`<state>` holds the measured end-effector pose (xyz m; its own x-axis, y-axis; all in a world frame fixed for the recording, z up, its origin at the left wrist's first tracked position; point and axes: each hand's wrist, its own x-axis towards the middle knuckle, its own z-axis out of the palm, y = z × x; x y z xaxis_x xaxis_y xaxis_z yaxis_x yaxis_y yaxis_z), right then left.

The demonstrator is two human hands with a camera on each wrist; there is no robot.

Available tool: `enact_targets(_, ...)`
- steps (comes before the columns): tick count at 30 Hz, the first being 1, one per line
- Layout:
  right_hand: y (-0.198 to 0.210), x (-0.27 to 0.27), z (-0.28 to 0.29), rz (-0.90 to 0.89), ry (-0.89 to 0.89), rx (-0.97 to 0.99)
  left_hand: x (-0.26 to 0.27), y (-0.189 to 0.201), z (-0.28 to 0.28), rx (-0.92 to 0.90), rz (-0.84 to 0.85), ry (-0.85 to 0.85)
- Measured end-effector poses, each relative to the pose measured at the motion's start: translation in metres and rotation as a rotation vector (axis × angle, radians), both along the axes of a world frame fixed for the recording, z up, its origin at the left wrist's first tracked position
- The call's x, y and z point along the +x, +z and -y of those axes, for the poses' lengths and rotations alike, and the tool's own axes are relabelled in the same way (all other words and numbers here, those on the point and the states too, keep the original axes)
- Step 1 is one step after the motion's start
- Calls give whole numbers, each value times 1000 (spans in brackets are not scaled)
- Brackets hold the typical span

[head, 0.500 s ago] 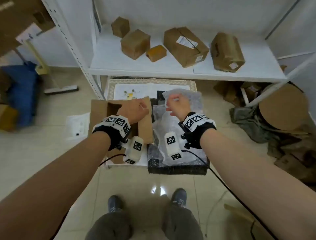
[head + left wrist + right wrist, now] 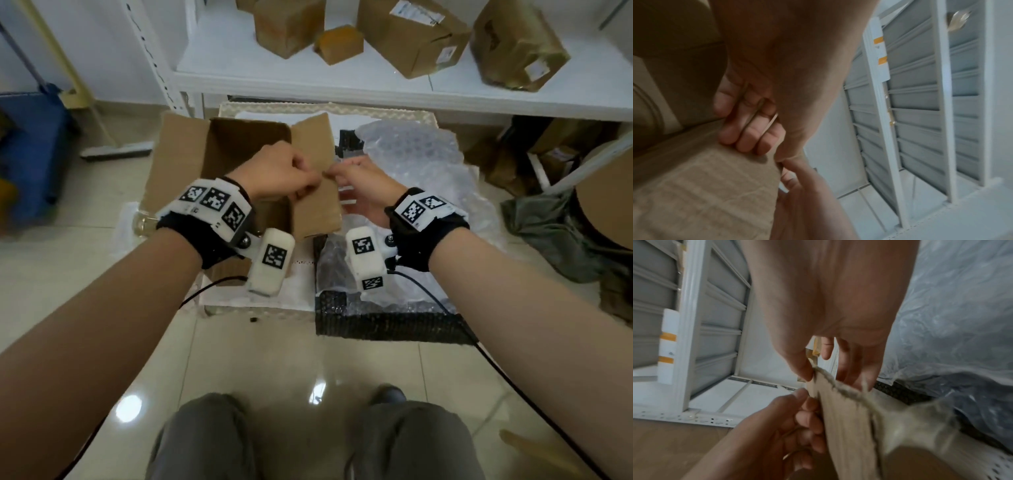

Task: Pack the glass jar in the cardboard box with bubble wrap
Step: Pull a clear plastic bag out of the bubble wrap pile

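Note:
The open cardboard box [image 2: 219, 147] stands on a white mat, its right flap [image 2: 315, 205] raised. My left hand [image 2: 313, 178] grips the flap's top edge with curled fingers [image 2: 748, 133]. My right hand [image 2: 337, 175] pinches the same edge between thumb and fingers [image 2: 807, 369], right beside the left. The flap [image 2: 849, 426] fills the lower right wrist view. Clear bubble wrap [image 2: 411, 164] lies spread to the right of the box. A bit of the glass jar [image 2: 142, 222] shows left of my left wristband, mostly hidden.
The bubble wrap lies on a black mat [image 2: 387, 325]. A white shelf [image 2: 342, 82] just behind carries several cardboard boxes. A blue bag [image 2: 30, 154] and a broom [image 2: 116, 150] are at the left, a cardboard roll [image 2: 606, 205] and crumpled cloth at the right.
My right hand has moved left from over the bubble wrap to the box flap, joining the left hand there. My head has dropped closer to the box.

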<state>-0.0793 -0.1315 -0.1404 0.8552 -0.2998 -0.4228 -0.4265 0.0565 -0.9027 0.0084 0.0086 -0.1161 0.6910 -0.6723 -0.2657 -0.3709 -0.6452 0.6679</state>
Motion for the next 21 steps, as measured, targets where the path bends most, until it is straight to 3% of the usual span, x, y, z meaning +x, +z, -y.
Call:
enact_targets(6,-27,-6,2,109,118,17,-1,-11,-4,-19,84,-81)
enact_targets(10,-38,-17,-3,160,106,17,-7,-10,-5,-22,173,-83)
enact_targets(21,0,-106,-37,206,-182,-41,-86,6,-45,-34,398,-14)
